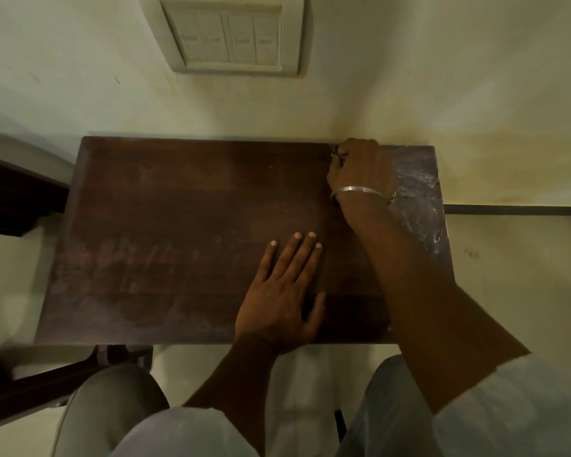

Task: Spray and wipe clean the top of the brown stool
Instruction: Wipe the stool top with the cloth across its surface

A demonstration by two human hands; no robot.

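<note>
Left hand (279, 291) lies flat on the brown stool (178, 242) against the wall (409, 94); right hand (360, 169) at its far edge curls round a small dark thing (338, 156). Best: firm overlapping strokes over the whitish residue (422, 192).

**Brown stool top smeared, whitest at its right end**

The brown stool (178, 225) is standing with its far edge against the wall (409, 77), its long sides running left to right. Its rectangular top, dark brown wood with a faint grain, is lying flat. Pale, cloudy smears are showing across the near-left part and the middle of the surface. At the right end a whiter, streaky film is covering the wood from the far corner down toward the near edge. The far-left part is looking darker and less marked.
</note>
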